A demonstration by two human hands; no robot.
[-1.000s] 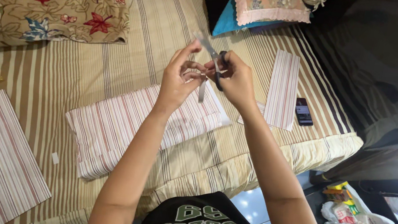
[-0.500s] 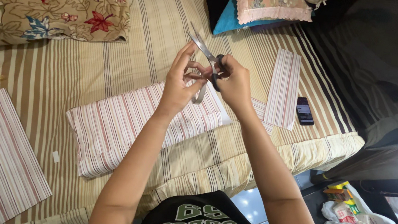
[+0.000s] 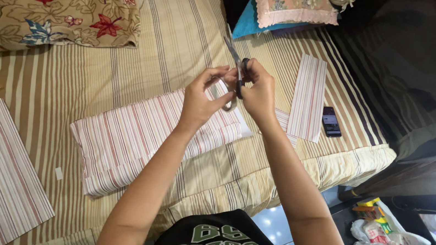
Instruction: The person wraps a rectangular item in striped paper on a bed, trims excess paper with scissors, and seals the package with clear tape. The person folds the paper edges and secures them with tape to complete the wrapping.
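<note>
Both hands meet; scissors [image 3: 235, 58] in right hand [image 3: 258, 91] fingers.

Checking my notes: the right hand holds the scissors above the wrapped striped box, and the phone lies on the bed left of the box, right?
Not quite. The head view shows the phone right of the wrapped striped box, beside a striped paper strip. The right hand does hold the scissors.

Scissors held above a striped bed

Scissors [image 3: 235, 58] are gripped by the right hand [image 3: 256, 91]; a small strip is pinched by the left hand [image 3: 201, 99] over a striped-paper-wrapped box [image 3: 133, 134].
</note>
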